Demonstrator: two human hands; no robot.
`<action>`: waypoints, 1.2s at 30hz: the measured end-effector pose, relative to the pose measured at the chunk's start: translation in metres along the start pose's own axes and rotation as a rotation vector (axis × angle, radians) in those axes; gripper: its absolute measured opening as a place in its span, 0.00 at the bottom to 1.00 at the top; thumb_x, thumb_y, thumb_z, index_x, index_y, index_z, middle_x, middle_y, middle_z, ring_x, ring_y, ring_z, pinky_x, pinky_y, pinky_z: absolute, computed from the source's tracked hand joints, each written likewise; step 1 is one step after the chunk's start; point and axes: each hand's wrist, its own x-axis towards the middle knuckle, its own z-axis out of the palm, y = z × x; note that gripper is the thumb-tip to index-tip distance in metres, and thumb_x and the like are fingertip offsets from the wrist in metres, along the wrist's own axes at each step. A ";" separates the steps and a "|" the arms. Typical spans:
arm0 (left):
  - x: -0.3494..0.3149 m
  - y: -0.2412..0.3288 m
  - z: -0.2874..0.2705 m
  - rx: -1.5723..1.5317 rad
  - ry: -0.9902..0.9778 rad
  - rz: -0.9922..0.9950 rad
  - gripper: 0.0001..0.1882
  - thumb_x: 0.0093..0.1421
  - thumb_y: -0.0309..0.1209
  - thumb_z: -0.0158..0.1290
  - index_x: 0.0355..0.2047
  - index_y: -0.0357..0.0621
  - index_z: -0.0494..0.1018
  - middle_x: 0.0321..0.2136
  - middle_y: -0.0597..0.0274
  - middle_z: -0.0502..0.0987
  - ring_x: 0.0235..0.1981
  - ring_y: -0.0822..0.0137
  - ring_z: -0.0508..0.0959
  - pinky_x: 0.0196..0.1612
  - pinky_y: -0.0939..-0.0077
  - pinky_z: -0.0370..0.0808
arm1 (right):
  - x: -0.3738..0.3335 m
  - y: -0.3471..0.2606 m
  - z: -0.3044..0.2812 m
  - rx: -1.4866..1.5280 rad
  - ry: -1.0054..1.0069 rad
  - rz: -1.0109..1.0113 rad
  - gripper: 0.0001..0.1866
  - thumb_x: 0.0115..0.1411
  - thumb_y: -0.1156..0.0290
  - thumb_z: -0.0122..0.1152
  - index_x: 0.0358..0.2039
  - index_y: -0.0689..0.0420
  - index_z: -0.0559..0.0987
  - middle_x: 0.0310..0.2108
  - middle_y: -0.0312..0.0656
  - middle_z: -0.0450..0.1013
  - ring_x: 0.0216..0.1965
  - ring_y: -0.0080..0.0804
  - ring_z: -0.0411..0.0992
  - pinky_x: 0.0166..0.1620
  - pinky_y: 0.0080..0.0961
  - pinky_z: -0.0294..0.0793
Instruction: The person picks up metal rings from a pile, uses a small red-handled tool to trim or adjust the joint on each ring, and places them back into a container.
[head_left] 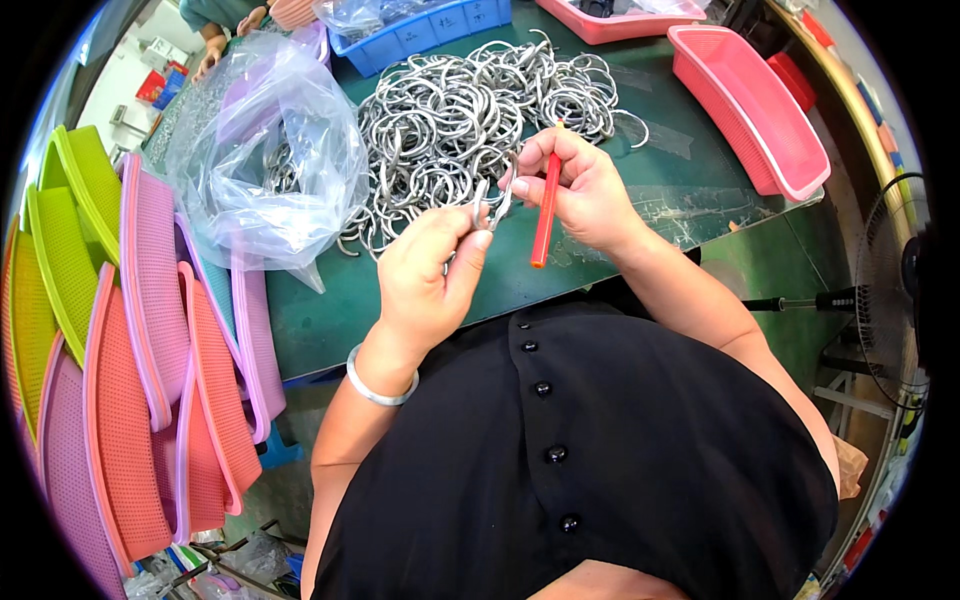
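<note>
My left hand (432,264) pinches a few curved silver metal rings (497,206) between thumb and fingers, in front of my body. Opposite it, my right hand (585,190) has its thumb and index finger at the upper end of the same rings. A red pencil-like stick (547,215) is also held in my right hand, slanting down toward me. Just beyond both hands lies a large tangled heap of similar metal rings (440,115) on the green tabletop (330,325). Exactly how many rings are in my fingers is hidden.
Left of the heap stands an open clear plastic bag (325,215) with rings inside. Stacked green, purple and coral baskets (150,290) crowd the left edge. A blue bin (425,38) and pink baskets (765,125) line the far side. At right is a fan (890,290). Another person's hand (210,55) shows far left.
</note>
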 end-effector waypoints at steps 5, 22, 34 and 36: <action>0.005 0.008 0.002 0.179 -0.042 0.221 0.08 0.49 0.19 0.56 0.32 0.32 0.73 0.27 0.52 0.76 0.25 0.60 0.77 0.29 0.75 0.73 | -0.003 0.002 0.000 0.113 0.000 -0.005 0.07 0.55 0.80 0.56 0.33 0.58 0.69 0.32 0.38 0.72 0.35 0.22 0.72 0.38 0.18 0.73; -0.004 0.005 -0.003 0.294 0.009 0.311 0.13 0.44 0.17 0.58 0.34 0.34 0.74 0.28 0.55 0.75 0.24 0.62 0.75 0.26 0.75 0.71 | -0.010 -0.006 -0.002 0.059 -0.006 -0.267 0.08 0.54 0.83 0.55 0.35 0.60 0.71 0.35 0.42 0.74 0.37 0.24 0.72 0.39 0.20 0.73; -0.022 -0.028 0.006 -0.086 0.078 -0.115 0.13 0.53 0.17 0.52 0.40 0.34 0.74 0.30 0.56 0.76 0.27 0.71 0.76 0.31 0.82 0.72 | -0.012 -0.040 0.011 -0.730 -0.174 -0.894 0.15 0.42 0.87 0.63 0.31 0.62 0.71 0.30 0.48 0.73 0.28 0.38 0.73 0.30 0.28 0.73; -0.024 -0.032 0.012 -0.444 0.060 -0.311 0.12 0.57 0.20 0.50 0.42 0.35 0.73 0.31 0.58 0.76 0.28 0.73 0.76 0.32 0.83 0.74 | -0.013 -0.040 0.013 -0.774 -0.230 -0.944 0.14 0.41 0.85 0.63 0.30 0.63 0.72 0.30 0.47 0.72 0.26 0.39 0.72 0.29 0.29 0.73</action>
